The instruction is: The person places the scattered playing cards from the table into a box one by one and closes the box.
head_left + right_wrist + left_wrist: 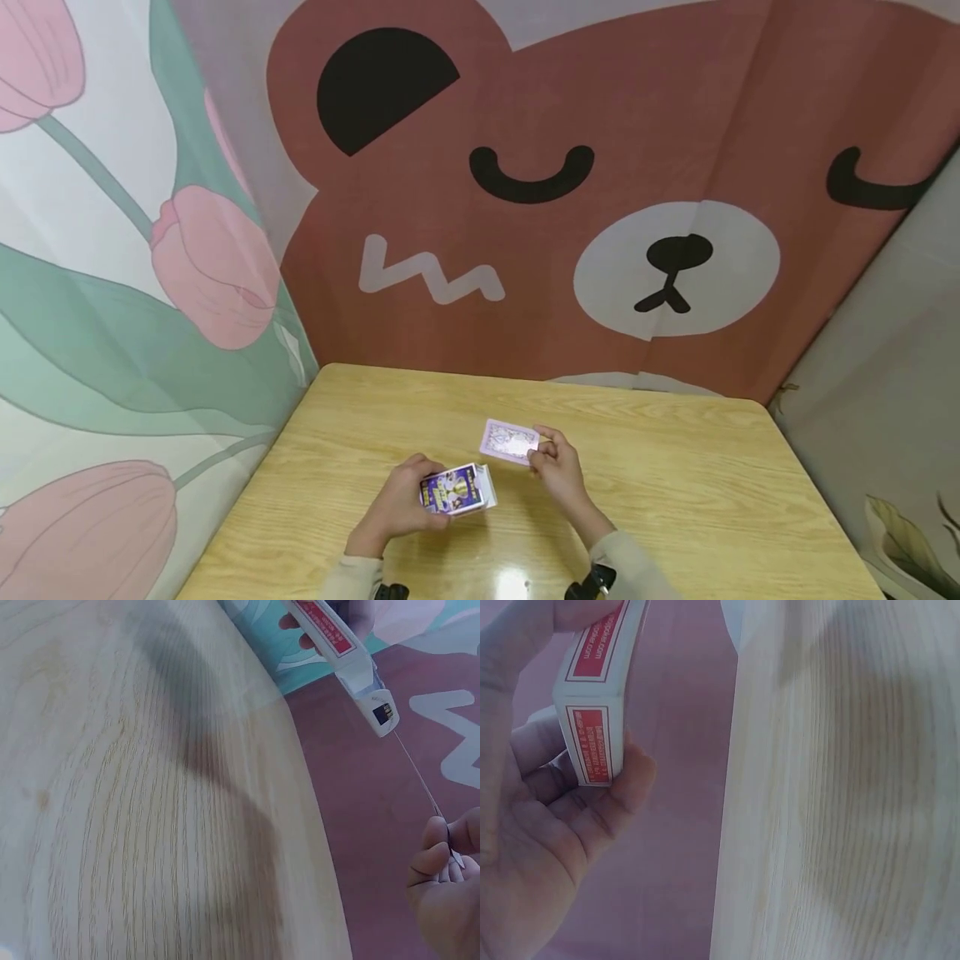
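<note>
My left hand grips a playing card box with a purple printed face, held above the table. Its thumb and fingers wrap the box's sides, and in the left wrist view the box shows white edges with red panels. A white end flap stands open on the side toward the right hand. Between thumb and fingers, my right hand pinches a pink-bordered playing card by its right end, patterned face up. Seen from the right wrist, the card is edge-on, its far end near the flap.
Both hands are over a light wooden table. Behind its far edge hangs a cloth with a brown bear. A tulip-print cloth borders the left side, and a pale cloth the right.
</note>
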{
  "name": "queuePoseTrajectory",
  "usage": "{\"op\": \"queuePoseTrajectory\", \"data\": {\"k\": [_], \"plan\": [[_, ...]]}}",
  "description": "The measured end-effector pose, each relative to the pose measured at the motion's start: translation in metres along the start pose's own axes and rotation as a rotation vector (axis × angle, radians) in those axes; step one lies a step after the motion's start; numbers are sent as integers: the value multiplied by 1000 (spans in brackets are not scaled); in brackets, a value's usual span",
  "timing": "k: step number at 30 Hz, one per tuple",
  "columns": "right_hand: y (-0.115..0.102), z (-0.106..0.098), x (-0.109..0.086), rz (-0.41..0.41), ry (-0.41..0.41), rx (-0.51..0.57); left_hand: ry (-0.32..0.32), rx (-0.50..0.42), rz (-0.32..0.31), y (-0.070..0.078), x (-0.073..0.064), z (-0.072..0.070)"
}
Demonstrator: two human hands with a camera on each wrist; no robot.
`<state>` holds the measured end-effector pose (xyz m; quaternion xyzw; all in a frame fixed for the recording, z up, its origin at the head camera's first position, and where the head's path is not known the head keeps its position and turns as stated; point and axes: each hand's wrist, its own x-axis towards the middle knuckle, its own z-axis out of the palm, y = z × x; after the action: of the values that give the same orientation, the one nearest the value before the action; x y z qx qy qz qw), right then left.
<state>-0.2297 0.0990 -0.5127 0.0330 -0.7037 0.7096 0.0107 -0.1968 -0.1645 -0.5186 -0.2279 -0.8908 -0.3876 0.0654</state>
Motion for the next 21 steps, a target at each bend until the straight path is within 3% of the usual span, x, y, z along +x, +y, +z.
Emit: {"op": "queuePoseTrajectory", "data": {"k": [3, 9, 21], "plan": [[-11, -4, -7, 0, -14, -3, -14, -6, -13, 1, 2, 1], [2, -14, -8, -12, -5, -10, -14, -9, -10, 2, 6, 3], [-2, -18, -23, 5, -22, -12, -22, 0, -4, 7, 14, 3]]}}
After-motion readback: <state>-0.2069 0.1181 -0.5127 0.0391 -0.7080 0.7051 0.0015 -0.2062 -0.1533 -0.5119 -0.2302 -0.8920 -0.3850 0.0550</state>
